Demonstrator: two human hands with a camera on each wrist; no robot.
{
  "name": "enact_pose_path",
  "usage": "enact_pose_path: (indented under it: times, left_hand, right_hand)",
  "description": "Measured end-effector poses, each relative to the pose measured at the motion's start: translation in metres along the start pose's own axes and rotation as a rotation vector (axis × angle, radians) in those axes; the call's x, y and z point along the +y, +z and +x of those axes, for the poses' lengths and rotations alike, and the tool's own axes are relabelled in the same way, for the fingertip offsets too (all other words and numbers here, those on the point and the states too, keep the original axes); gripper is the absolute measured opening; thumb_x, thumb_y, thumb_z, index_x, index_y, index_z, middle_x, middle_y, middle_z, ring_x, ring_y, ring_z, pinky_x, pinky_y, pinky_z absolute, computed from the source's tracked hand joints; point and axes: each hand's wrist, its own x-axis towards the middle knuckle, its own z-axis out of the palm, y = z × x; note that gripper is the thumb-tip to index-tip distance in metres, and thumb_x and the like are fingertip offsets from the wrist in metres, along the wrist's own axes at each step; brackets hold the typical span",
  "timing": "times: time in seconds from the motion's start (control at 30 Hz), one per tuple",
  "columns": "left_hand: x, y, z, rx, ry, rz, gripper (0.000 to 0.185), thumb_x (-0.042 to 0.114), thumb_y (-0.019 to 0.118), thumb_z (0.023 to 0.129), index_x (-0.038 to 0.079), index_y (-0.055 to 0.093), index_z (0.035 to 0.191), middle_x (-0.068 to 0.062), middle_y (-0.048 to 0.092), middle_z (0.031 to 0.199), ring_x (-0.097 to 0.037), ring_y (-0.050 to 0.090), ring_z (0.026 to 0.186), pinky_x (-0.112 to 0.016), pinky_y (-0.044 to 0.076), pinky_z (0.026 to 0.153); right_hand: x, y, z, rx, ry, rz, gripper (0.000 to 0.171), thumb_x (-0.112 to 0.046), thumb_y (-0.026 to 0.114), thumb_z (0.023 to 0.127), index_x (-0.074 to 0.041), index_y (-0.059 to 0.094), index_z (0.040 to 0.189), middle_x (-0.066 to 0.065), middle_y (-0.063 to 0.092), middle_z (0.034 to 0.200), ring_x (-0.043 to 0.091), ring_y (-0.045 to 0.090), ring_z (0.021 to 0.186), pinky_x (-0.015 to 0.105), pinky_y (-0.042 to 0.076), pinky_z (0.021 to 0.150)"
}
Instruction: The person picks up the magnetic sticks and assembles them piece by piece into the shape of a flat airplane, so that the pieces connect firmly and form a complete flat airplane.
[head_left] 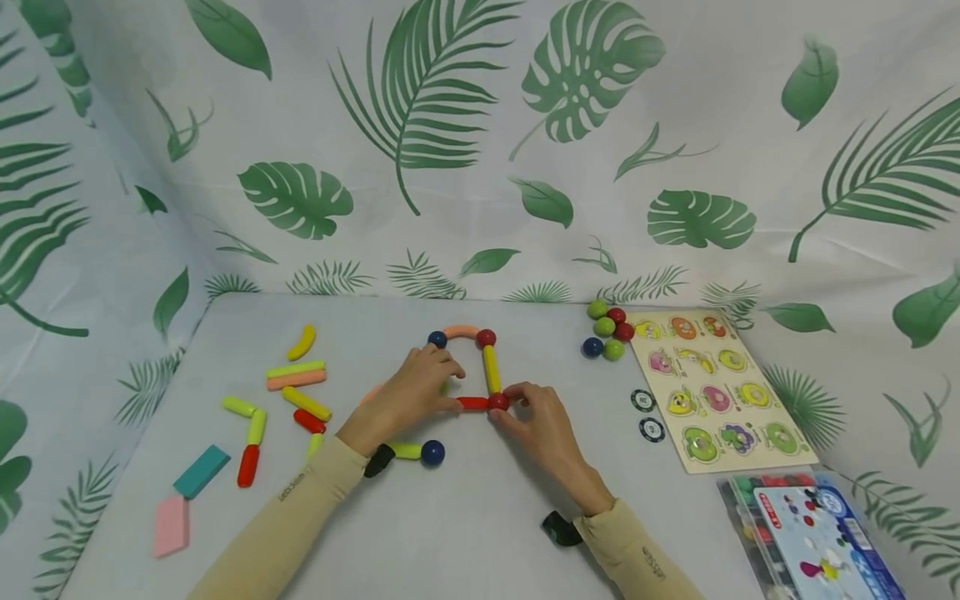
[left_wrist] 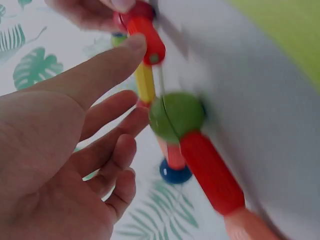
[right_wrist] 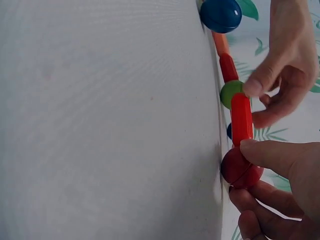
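Observation:
My right hand (head_left: 547, 429) pinches a red ball (head_left: 498, 402) between thumb and fingers at the near right corner of a rod-and-ball shape. A short red rod (right_wrist: 242, 120) extends left from that ball, and a yellow rod (head_left: 491, 369) leads back to another red ball (head_left: 486, 337). My left hand (head_left: 420, 383) is over the shape's left side, its straight thumb touching the red rod while the other fingers stand apart. In the left wrist view, a green ball (left_wrist: 176, 116) with another red rod (left_wrist: 212, 172) lies near that thumb. A curved orange piece (head_left: 461, 332) joins a blue ball (head_left: 437, 338) at the back.
Loose rods (head_left: 296, 379) and teal and pink blocks (head_left: 201, 472) lie left. By my left sleeve is another blue ball (head_left: 432, 452) with a lime rod. Several balls (head_left: 604, 327), two chips (head_left: 642, 400), a fruit board (head_left: 720, 392) and a plastic box (head_left: 817, 533) are right.

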Motion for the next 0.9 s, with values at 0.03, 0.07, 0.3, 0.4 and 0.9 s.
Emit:
enact_pose_path:
  times: [0.03,0.07,0.3,0.4,0.9]
  left_hand:
    - [-0.002,-0.001,-0.001,0.004,-0.009,0.006,0.045,0.032,0.088,0.080,0.009,0.074,0.116,-0.005,0.067,0.113,-0.024,0.051,0.107,-0.041,0.040,0.094]
    - [-0.004,-0.002,-0.002,0.007,-0.011,0.009,0.045,0.031,0.088,0.079,0.009,0.074,0.115,-0.005,0.066,0.113,-0.024,0.051,0.107,-0.041,0.040,0.093]
    - [-0.008,-0.002,-0.006,0.004,0.010,0.016,0.029,0.015,0.085,0.083,0.006,0.075,0.109,-0.007,0.065,0.109,-0.026,0.052,0.107,-0.042,0.040,0.092]
    - [-0.008,-0.001,-0.006,0.000,0.010,-0.005,0.025,0.012,0.084,0.083,0.006,0.076,0.106,-0.005,0.065,0.108,-0.025,0.055,0.108,-0.041,0.042,0.093]
    - [-0.009,-0.002,-0.010,0.014,0.047,-0.033,0.023,0.011,0.084,0.083,0.009,0.077,0.105,-0.004,0.067,0.103,-0.023,0.057,0.106,-0.039,0.043,0.089]
  right_hand:
    - [0.000,0.000,0.000,0.000,0.001,-0.003,0.034,-0.029,0.085,0.084,-0.012,0.072,0.110,0.000,0.070,0.099,0.021,0.056,0.095,0.034,0.046,0.082]
    - [-0.001,-0.001,0.000,0.002,0.002,-0.004,0.034,-0.029,0.085,0.084,-0.012,0.072,0.110,0.001,0.070,0.099,0.022,0.056,0.095,0.034,0.046,0.082]
    - [-0.004,0.000,0.002,0.005,0.013,-0.005,0.033,-0.028,0.084,0.085,-0.011,0.071,0.110,0.001,0.070,0.098,0.021,0.055,0.096,0.034,0.044,0.082]
    - [-0.005,0.002,0.004,0.010,0.011,-0.012,0.034,-0.028,0.084,0.084,-0.011,0.071,0.111,0.002,0.070,0.098,0.022,0.055,0.095,0.034,0.044,0.082]
    - [-0.009,0.009,0.012,0.036,0.001,-0.023,0.034,-0.028,0.085,0.083,-0.010,0.072,0.109,0.002,0.071,0.095,0.023,0.057,0.094,0.034,0.046,0.082]
